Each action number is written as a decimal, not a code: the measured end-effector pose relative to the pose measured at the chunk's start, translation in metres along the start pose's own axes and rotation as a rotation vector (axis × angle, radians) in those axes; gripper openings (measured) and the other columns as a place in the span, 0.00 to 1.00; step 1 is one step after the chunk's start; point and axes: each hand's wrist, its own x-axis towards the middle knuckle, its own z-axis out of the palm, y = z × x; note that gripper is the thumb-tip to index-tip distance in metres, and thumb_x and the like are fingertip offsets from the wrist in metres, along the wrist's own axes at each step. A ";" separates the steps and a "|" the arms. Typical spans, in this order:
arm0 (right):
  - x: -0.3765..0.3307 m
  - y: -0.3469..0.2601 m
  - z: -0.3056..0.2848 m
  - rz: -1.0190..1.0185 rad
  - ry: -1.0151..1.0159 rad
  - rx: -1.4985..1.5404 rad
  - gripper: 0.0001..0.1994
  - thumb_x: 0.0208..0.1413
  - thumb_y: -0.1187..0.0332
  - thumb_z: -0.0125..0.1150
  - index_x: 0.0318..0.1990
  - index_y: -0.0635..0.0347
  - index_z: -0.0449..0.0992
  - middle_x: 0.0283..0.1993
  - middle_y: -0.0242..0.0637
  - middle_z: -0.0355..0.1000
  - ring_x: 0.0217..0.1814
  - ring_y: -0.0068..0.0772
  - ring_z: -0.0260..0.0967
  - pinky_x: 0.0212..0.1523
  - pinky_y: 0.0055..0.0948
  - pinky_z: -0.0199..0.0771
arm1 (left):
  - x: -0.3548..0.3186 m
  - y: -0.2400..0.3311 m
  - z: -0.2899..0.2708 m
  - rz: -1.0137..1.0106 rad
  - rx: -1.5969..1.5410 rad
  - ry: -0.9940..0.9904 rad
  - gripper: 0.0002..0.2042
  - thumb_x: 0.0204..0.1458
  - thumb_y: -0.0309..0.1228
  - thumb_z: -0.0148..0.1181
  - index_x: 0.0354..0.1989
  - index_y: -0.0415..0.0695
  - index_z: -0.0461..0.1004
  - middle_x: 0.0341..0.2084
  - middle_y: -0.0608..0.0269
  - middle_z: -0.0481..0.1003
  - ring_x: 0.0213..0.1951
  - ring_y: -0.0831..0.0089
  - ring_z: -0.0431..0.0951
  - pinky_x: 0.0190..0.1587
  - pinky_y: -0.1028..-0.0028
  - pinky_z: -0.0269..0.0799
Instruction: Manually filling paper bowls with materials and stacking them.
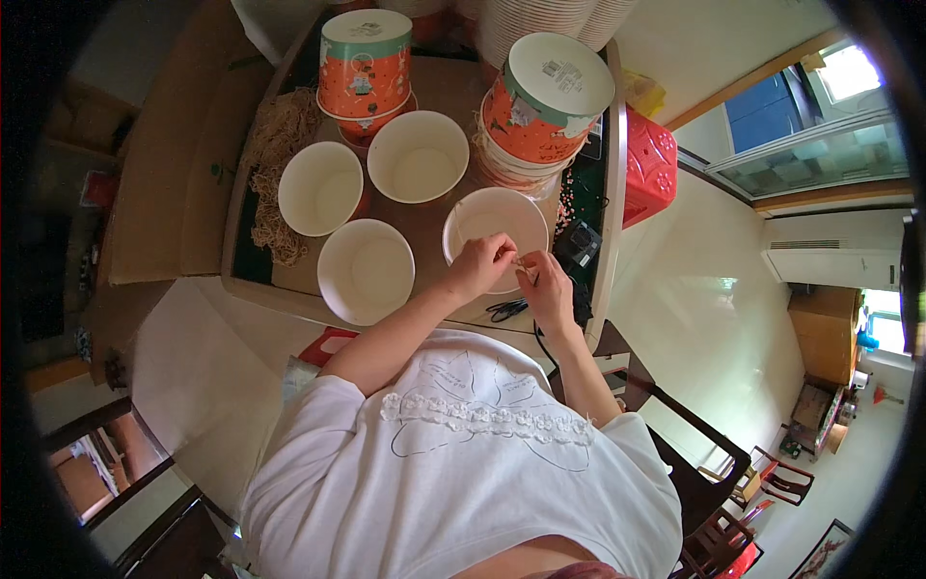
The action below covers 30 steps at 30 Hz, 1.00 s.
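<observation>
My left hand (480,263) and my right hand (547,288) meet over the near right rim of an open white-lined paper bucket (489,214). Fingertips of both are pinched together on a small pale, tan thing (522,263); it is too small to name. The bucket stands upright beneath my hands, and its inside looks bare where it shows. To its left are three more upright open buckets: a near one (367,272), a left one (321,189) and a far one (419,157).
Upside-down orange buckets with green bands stand stacked at the far left (365,72) and far right (546,92). Tan cords (280,183) lie heaped along the table's left. A black adapter (579,243) sits near the right edge, beside a red stool (649,166). A cardboard box (178,183) stands left.
</observation>
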 end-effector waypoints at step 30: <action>0.000 0.005 0.007 0.027 0.039 -0.011 0.04 0.50 0.71 0.58 0.33 0.58 0.73 0.31 0.41 0.72 0.31 0.44 0.72 0.30 0.34 0.72 | 0.002 0.004 -0.003 -0.017 -0.034 -0.032 0.05 0.49 0.27 0.57 0.32 0.38 0.75 0.25 0.56 0.78 0.30 0.68 0.79 0.33 0.71 0.74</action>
